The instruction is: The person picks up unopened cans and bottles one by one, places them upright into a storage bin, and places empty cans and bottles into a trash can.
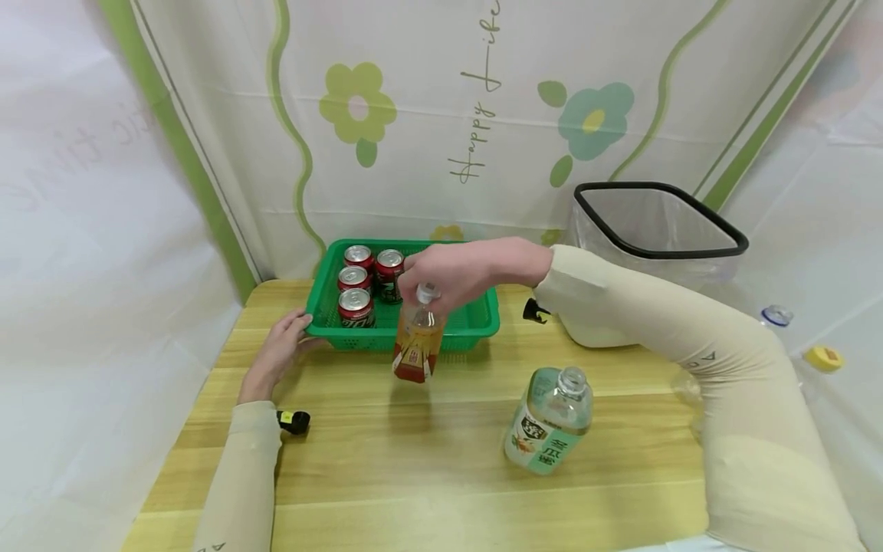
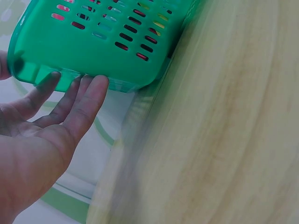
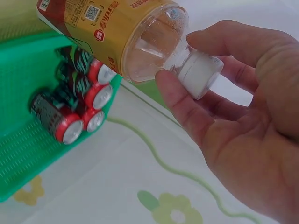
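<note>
My right hand (image 1: pixel 455 277) grips a plastic bottle (image 1: pixel 418 341) by its neck and white cap (image 3: pixel 201 73), holding it in front of the green basket (image 1: pixel 400 334). The bottle has an orange-yellow label and a red-brown lower end. With my left hand (image 1: pixel 284 343) I hold the basket's near left corner. In the left wrist view, fingers (image 2: pixel 88 103) lie against the rim while the thumb is at the frame's left edge. Several red-and-black drink cans (image 1: pixel 356 307) stand in the basket's left part. The basket's middle is partly hidden behind my right hand.
A green-labelled bottle (image 1: pixel 550 422), its mouth uncapped, stands on the wooden table (image 1: pixel 386 475) at front right. Behind my right arm is a clear bin (image 1: pixel 662 249) with a black rim. More bottles, one blue-capped (image 1: pixel 777 315) and one with a yellow cap (image 1: pixel 823 358), are at far right.
</note>
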The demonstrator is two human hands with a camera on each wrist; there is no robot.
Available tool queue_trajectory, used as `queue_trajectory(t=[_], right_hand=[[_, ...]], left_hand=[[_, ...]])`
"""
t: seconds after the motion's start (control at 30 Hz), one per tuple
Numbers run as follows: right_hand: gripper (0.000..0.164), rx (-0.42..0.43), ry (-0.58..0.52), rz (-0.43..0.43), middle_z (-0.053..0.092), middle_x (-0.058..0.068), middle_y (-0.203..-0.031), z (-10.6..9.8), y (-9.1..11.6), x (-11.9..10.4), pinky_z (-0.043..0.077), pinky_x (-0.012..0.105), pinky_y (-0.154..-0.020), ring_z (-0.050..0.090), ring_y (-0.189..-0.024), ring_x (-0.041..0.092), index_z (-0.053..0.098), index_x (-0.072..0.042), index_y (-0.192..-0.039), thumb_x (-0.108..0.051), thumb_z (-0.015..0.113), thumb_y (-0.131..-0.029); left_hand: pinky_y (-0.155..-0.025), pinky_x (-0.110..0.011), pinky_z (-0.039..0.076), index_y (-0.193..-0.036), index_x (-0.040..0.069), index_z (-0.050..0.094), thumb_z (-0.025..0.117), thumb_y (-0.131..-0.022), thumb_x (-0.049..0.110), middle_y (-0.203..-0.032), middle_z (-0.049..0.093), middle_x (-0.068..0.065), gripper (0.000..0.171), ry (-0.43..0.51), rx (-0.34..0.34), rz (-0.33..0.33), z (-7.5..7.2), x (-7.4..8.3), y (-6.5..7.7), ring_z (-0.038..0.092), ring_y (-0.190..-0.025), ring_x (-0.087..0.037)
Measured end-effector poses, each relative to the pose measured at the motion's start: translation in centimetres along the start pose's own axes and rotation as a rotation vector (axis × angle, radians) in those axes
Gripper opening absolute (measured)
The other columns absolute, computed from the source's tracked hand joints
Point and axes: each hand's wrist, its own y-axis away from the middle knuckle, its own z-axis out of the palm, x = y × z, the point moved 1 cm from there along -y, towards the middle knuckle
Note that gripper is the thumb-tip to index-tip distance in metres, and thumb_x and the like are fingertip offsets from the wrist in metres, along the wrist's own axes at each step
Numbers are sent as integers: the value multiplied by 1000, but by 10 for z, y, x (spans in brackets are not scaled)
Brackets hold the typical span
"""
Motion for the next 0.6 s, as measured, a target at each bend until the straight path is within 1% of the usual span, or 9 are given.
queue_trajectory(t=[0.1, 0.2, 0.33, 0.37, 0.47, 0.6], right_hand=[[18, 30, 7, 8, 58, 2, -103, -7, 8, 2, 51, 27, -75, 54, -89, 17, 66, -14, -101, -6, 61, -85], [17, 59, 10, 7, 59, 1, -100, -15, 17, 4, 52, 28, -76, 55, -89, 17, 67, -14, -99, -7, 63, -85], [14, 95, 1, 6, 61, 1, -101, -24, 32, 10, 54, 30, -80, 57, -90, 16, 67, -14, -96, -9, 67, -84], [13, 102, -1, 4, 61, 1, -100, -26, 36, 11, 54, 30, -80, 58, -90, 16, 67, -14, -96, -9, 67, -84], [12, 115, 2, 7, 61, 0, -102, -32, 46, 15, 54, 31, -79, 58, -89, 16, 68, -14, -96, -10, 68, -85], [12, 126, 9, 42, 60, -1, -99, -41, 60, 20, 52, 30, -77, 57, -86, 15, 68, -16, -96, -9, 66, -85]], left_hand=[[-112, -46, 44, -154, 2, 24, 36, -107, 40, -149, 32, -16, 62, -6, 0, -6, 0, -1, -1, 55, -112, 0], [-114, -51, 41, -154, 1, 24, 35, -108, 36, -151, 31, -18, 59, -2, 0, -17, 2, 2, 0, 54, -114, -3], [-114, -53, 39, -152, 0, 29, 34, -108, 34, -147, 34, -16, 55, -7, -10, -7, 5, 4, -2, 54, -116, -5], [-113, -53, 40, -151, 1, 30, 34, -108, 36, -144, 36, -13, 56, -11, -11, 0, 5, 1, -4, 54, -115, -5], [-113, -52, 42, -149, 0, 32, 36, -107, 38, -138, 40, -8, 57, -14, -7, 15, 4, 0, -4, 55, -113, -4], [-113, -53, 40, -150, 1, 32, 36, -107, 41, -140, 38, -10, 59, -28, 1, 10, 4, 0, -3, 55, -113, -3]])
